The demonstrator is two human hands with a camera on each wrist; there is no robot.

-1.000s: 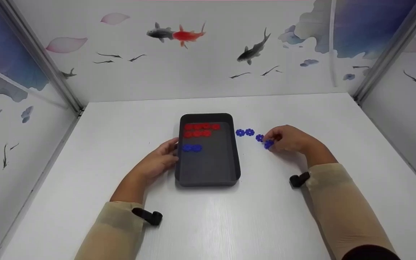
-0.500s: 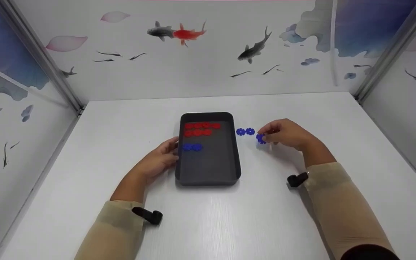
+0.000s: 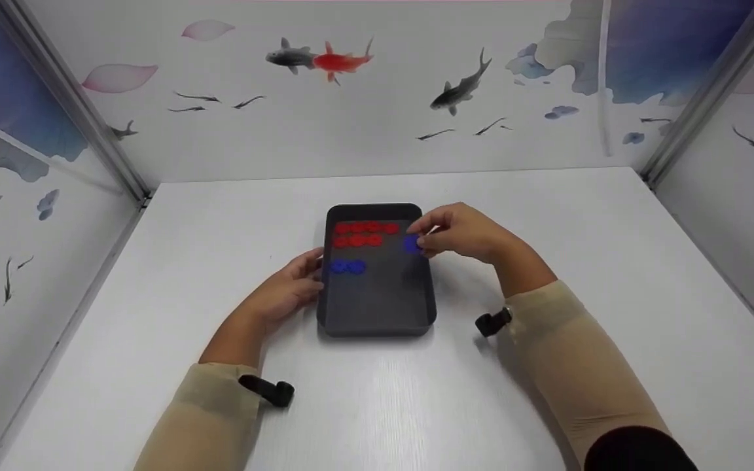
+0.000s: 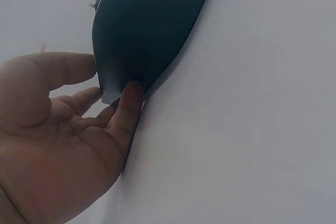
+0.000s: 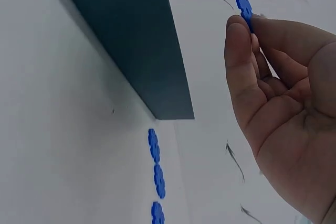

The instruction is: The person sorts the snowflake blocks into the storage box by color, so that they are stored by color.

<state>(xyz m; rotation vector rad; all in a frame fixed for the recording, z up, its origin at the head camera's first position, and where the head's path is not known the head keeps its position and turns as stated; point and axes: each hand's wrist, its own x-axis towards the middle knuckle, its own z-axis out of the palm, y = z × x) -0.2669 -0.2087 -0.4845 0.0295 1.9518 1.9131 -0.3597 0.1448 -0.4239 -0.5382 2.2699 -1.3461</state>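
Observation:
My right hand (image 3: 465, 234) pinches a blue flower-shaped plastic disc (image 3: 412, 244) between thumb and finger, over the right side of a dark grey tray (image 3: 377, 307). The right wrist view shows this held disc (image 5: 243, 6) on edge, above the tray's wall (image 5: 131, 40). My left hand (image 3: 285, 291) rests its fingertips against the tray's outer left side; in the left wrist view its fingers (image 4: 131, 100) lie loosely along the wall. Inside the tray, red flower discs (image 3: 357, 241) form two rows at the far left, with two blue discs (image 3: 348, 267) in front of them.
Loose blue discs (image 5: 159, 181) lie in a line on the white table (image 3: 364, 405) beside the tray's right side, hidden behind my right hand in the head view. Printed panels with fish (image 3: 459, 95) enclose the table at the back and sides.
My right hand has picked up a blue disc from the table at the right and carried it left over the tray. The left hand and the tray have stayed in place.

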